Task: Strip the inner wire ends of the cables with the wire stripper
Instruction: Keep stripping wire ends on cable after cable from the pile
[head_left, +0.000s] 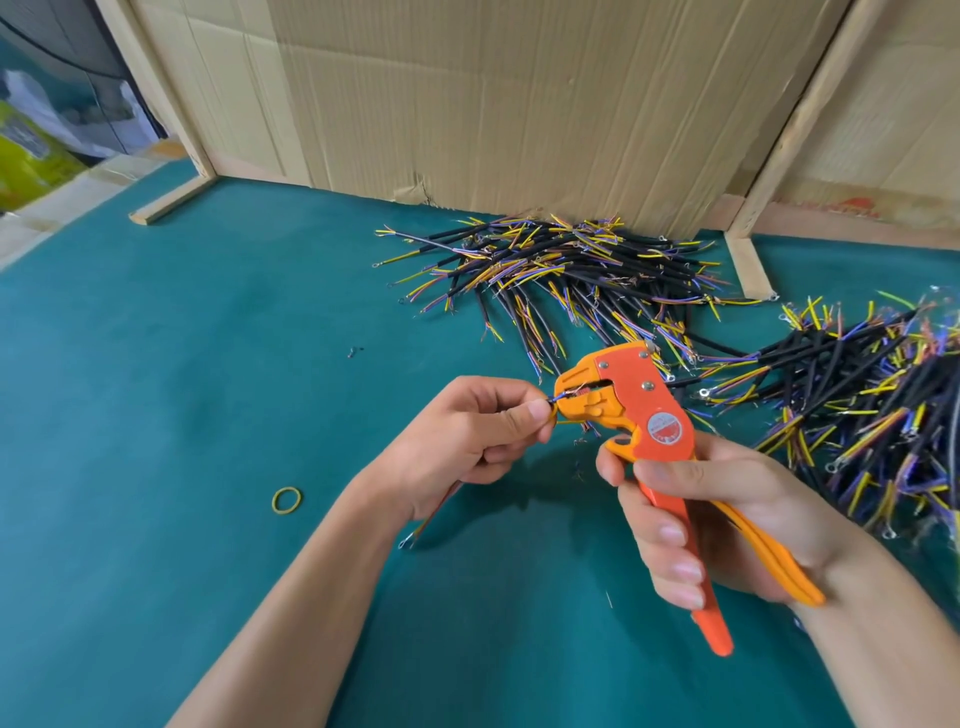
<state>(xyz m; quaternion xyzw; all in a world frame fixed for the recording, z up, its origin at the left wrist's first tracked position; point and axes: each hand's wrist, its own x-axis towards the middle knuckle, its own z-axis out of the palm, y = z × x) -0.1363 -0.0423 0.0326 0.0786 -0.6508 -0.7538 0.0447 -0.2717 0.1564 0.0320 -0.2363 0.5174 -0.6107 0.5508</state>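
My right hand (711, 514) grips the handles of an orange wire stripper (639, 400), whose jaws point left. My left hand (467, 431) pinches a short black cable (551, 401) between thumb and fingers, and its thin coloured inner wires sit inside the stripper's jaws. The cable's other end (415, 532), with a ring terminal, sticks out below my left wrist. A pile of black cables (561, 270) with yellow, blue and brown inner wires lies behind the tool. A second pile of cables (862, 410) lies at the right.
Green felt covers the table (208, 364). A yellow rubber band (287, 500) lies left of my left forearm. A cardboard wall (493, 104) in a wooden frame stands at the back. Small wire scraps (355, 351) dot the felt.
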